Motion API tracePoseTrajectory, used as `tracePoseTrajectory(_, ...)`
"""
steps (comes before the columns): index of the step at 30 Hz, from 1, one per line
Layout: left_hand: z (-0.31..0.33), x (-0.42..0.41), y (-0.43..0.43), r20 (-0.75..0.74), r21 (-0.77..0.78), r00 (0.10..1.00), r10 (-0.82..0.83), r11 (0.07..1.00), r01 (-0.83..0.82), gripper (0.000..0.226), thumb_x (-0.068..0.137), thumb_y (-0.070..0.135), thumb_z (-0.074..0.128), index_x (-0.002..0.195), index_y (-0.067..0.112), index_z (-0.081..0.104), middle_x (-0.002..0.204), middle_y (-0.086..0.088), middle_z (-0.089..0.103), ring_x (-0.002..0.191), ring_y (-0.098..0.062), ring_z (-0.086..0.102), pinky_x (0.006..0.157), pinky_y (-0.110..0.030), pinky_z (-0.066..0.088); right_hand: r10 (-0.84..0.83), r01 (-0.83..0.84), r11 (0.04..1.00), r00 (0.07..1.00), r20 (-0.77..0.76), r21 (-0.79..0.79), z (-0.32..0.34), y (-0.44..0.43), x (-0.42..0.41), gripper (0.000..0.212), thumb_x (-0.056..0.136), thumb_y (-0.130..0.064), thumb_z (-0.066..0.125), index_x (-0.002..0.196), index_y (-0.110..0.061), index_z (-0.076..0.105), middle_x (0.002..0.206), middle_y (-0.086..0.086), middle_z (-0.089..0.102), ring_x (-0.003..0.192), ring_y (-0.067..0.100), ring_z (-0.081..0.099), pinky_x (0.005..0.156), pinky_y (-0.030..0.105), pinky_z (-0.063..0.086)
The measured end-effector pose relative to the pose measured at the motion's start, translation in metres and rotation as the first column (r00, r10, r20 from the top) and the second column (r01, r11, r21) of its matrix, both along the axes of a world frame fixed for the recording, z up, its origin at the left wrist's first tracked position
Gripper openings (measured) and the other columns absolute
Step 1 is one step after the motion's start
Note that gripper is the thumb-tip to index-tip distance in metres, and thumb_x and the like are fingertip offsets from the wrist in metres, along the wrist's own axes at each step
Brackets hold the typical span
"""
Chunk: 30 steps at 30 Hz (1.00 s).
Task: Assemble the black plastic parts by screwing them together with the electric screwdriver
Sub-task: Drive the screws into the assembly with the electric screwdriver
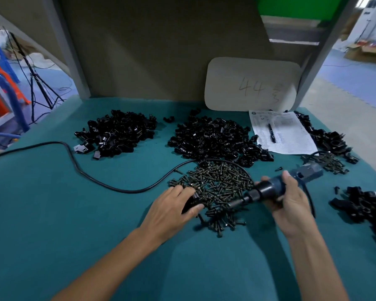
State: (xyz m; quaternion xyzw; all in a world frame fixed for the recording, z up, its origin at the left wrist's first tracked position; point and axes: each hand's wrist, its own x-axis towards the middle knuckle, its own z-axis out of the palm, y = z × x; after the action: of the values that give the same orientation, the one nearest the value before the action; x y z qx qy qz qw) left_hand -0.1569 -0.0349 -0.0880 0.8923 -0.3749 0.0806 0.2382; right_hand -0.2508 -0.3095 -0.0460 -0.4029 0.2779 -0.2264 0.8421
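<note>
We judge this as screw pick-up. Right hand (291, 205) wraps the electric screwdriver (267, 190), tip down in the screw pile (217, 183) mid-table. Left hand (174, 205) grips a black part (193, 202) at the pile's left edge. Next, probably: catch a screw, line it up with the part's hole.

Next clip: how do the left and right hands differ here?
The left hand grips a small black part at the left edge of the screw pile; the right hand grips the screwdriver at its right edge. The left hand lies palm down on the pile; the right hand holds its tool tilted, tip pointing left toward the screws. Both hold something.
</note>
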Motion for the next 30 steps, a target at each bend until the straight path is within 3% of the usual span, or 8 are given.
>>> tracePoseTrajectory(5,0.000,0.000,0.001,0.033,0.045,0.999,-0.025,0.999,0.023,0.059,0.097,0.073,0.019,0.108,0.026,0.053,0.090,0.012,0.048,0.080,-0.009,0.045,0.068,-0.023,0.035,-0.023,0.020,0.999,0.996,0.085,0.044,-0.013,0.021,0.010,0.047,0.080,-0.038,0.074,0.111,-0.010,0.050,0.087,0.006,0.076,0.093,0.018,0.075,0.073,0.033,0.062)
tracePoseTrajectory(12,0.001,-0.001,0.000,0.103,0.028,0.993,-0.053,0.998,0.050,0.041,0.099,0.060,0.041,0.100,0.022,0.057,0.083,0.010,0.051,0.073,-0.011,0.047,0.060,-0.024,0.040,0.021,-0.020,1.000,0.998,0.052,-0.016,-0.020,0.021,0.011,0.060,0.079,-0.040,0.075,0.124,-0.009,0.050,0.099,0.011,0.073,0.092,0.017,0.074,0.075,0.034,0.062)
tracePoseTrajectory(22,-0.001,0.001,0.002,0.075,0.065,0.992,-0.097,0.994,0.092,0.044,0.100,0.061,0.035,0.101,0.022,0.056,0.084,0.007,0.052,0.074,-0.014,0.049,0.062,-0.029,0.045,0.080,-0.078,0.996,0.996,0.042,-0.044,-0.019,0.030,0.012,0.051,0.082,-0.036,0.073,0.123,-0.015,0.051,0.106,0.012,0.076,0.103,0.022,0.072,0.078,0.035,0.063)
tracePoseTrajectory(26,-0.002,0.002,0.003,-0.011,0.071,0.992,-0.123,0.990,0.123,0.037,0.098,0.067,0.030,0.097,0.032,0.043,0.084,0.013,0.051,0.076,-0.010,0.047,0.062,-0.026,0.037,0.133,-0.130,0.991,0.988,0.075,-0.044,-0.020,0.029,0.009,0.042,0.091,-0.032,0.066,0.122,-0.011,0.047,0.119,0.018,0.073,0.112,0.032,0.071,0.080,0.036,0.063)
tracePoseTrajectory(30,-0.004,0.002,0.003,-0.055,0.074,0.985,-0.162,0.983,0.166,0.038,0.096,0.075,0.018,0.094,0.040,0.031,0.082,0.016,0.051,0.074,-0.008,0.045,0.058,-0.021,0.028,0.157,-0.157,0.988,0.978,0.140,-0.014,-0.020,0.028,0.009,0.052,0.093,-0.031,0.061,0.136,-0.007,0.044,0.128,0.021,0.068,0.116,0.033,0.069,0.082,0.034,0.061)
